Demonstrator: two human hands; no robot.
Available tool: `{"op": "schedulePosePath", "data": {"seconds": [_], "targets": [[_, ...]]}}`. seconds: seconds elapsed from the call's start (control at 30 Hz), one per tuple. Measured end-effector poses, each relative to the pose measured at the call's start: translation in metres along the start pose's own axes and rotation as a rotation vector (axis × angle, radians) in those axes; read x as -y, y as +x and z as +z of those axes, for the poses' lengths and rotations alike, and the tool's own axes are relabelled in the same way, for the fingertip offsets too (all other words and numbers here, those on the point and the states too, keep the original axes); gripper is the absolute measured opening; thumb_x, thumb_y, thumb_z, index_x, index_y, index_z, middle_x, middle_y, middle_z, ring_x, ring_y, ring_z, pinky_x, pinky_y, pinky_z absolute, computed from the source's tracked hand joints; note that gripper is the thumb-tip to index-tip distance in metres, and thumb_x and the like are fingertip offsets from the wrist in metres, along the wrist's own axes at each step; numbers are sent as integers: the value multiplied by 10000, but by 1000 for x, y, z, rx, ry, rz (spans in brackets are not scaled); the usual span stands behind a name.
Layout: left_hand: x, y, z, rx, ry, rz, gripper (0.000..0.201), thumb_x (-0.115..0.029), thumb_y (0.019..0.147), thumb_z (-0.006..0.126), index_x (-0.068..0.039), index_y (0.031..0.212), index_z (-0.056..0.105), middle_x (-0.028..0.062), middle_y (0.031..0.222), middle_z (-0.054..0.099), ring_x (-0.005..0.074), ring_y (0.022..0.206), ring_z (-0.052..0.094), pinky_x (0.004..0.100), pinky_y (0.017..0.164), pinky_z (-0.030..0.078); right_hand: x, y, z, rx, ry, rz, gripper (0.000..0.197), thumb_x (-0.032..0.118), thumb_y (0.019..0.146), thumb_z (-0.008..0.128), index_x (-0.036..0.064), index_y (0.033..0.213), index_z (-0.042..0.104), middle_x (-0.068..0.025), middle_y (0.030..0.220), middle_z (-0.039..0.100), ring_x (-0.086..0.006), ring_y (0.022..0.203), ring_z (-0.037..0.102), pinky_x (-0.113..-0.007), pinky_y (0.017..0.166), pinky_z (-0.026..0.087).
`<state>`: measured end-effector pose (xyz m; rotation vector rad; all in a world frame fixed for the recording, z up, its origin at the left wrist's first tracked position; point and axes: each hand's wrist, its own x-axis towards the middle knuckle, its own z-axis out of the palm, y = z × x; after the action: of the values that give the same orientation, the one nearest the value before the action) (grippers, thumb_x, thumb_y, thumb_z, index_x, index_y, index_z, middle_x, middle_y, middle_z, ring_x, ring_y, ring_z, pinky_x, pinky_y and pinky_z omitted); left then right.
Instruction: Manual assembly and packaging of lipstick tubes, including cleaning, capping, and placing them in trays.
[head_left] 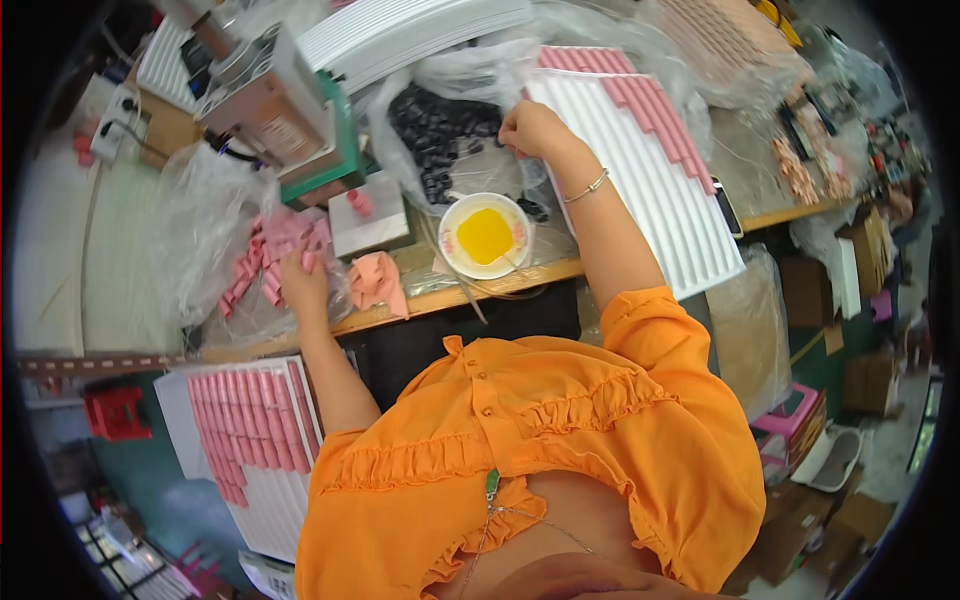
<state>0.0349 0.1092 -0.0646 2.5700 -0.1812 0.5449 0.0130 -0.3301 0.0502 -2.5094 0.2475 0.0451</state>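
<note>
My left hand point(302, 276) is among short pink tubes point(240, 280) in a clear plastic bag at the left of the bench, its fingers closed on one pink tube point(308, 259). Reaching farther out, my right hand point(536, 130) has its fingers curled together beside a plastic bag of small black parts point(430, 125). What its fingertips hold is hidden. Under my right forearm lies a white ridged tray point(640, 190) with rows of pink tubes point(660, 120) along its far right side. A single pink tube point(359, 202) rests on the grey block of a machine point(290, 110).
A white bowl point(452, 262) with a yellow inside stands near the bench edge, beside a crumpled pink cloth point(376, 282). Another ridged tray with pink tubes point(245, 420) lies at lower left. White ridged trays point(400, 35) are at the back; a phone point(728, 205) lies at right.
</note>
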Motion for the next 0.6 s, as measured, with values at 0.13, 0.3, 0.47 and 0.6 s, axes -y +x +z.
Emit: {"op": "schedulePosePath", "data": {"seconds": [0.13, 0.3, 0.47, 0.6], "targets": [[-31, -23, -8, 31, -286, 115, 245, -107, 830, 622, -40, 1060, 671, 139, 1082, 673, 310, 1036, 627, 377, 904, 479, -4, 44, 60, -36, -215, 120, 267, 271, 811, 717, 6, 779, 698, -149, 717, 695, -310, 630, 677, -425, 675, 535], [-36, -28, -34, -123, -472, -106, 200, -44, 795, 647, -36, 990, 691, 138, 984, 687, 299, 963, 654, 355, 856, 490, -38, 62, 97, -215, -200, 173, 265, 295, 804, 723, 53, 898, 672, -167, 877, 694, -329, 897, 666, -429, 760, 509], [23, 0, -33, -328, 54, -85, 325, -94, 802, 686, -12, 1111, 627, 206, 1073, 639, 356, 996, 623, 437, 876, 473, -13, 39, 78, -217, -119, 59, 185, 228, 815, 704, 81, 917, 659, -143, 924, 699, -329, 883, 666, -424, 744, 507], [52, 6, -28, -166, 108, -479, 406, -191, 810, 720, -4, 1148, 593, 231, 1136, 625, 399, 1048, 602, 464, 903, 465, 38, -27, 57, -403, 35, -218, 113, 141, 802, 709, 80, 883, 658, -136, 871, 653, -325, 764, 642, -412, 679, 493]]}}
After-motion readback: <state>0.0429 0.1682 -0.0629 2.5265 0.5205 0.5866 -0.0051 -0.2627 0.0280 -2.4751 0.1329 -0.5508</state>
